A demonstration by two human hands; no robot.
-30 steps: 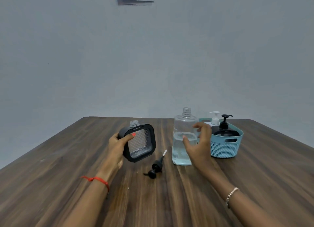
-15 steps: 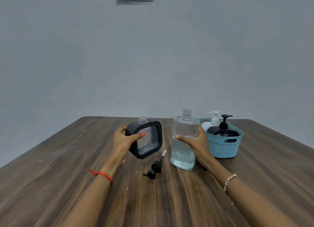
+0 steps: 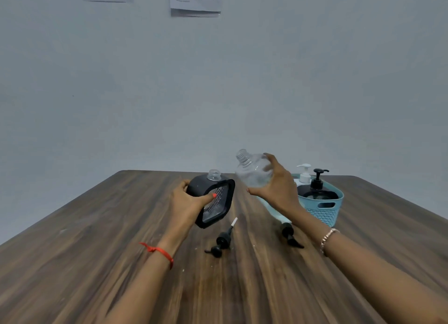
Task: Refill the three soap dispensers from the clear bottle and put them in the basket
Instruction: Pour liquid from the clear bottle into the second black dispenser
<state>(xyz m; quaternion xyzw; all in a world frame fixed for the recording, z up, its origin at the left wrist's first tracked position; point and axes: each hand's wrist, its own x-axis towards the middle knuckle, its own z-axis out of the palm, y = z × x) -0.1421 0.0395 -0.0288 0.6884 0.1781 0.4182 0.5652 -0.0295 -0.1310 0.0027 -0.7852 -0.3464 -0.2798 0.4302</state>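
Observation:
My left hand (image 3: 189,203) grips a black square soap dispenser (image 3: 213,200) with a clear ribbed window and an open clear neck, held just above the wooden table (image 3: 97,251). My right hand (image 3: 278,190) holds the clear bottle (image 3: 253,172) lifted off the table and tilted left, its open mouth up and to the right of the dispenser's neck. Clear liquid shows in the bottle's lower part under my wrist. A teal basket (image 3: 324,208) at the right holds a white pump dispenser (image 3: 304,174) and a black pump dispenser (image 3: 317,189).
A black pump head with its tube (image 3: 224,238) lies on the table between my arms. A second black cap (image 3: 289,235) lies under my right forearm. Papers hang on the grey wall behind.
My right hand closed on the clear bottle, raised it off the table and tipped it left toward the dispenser. My left hand brought the black dispenser slightly right and turned it.

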